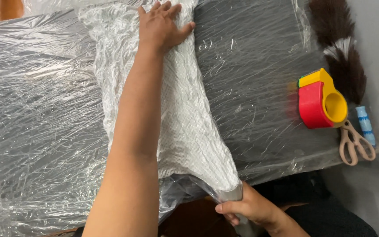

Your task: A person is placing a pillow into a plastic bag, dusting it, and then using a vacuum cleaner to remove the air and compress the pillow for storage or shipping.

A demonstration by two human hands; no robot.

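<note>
On white fabric (180, 127), flat left hand (161, 26)

Both forearms are bare, no sleeves, rings or watch showing; dark clothing (330, 219) covers the lap.

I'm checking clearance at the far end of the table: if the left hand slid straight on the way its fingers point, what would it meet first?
Only more of the white woven sheet under the left hand; the fingertips nearly reach the picture's top edge, so anything beyond is unseen.
</note>
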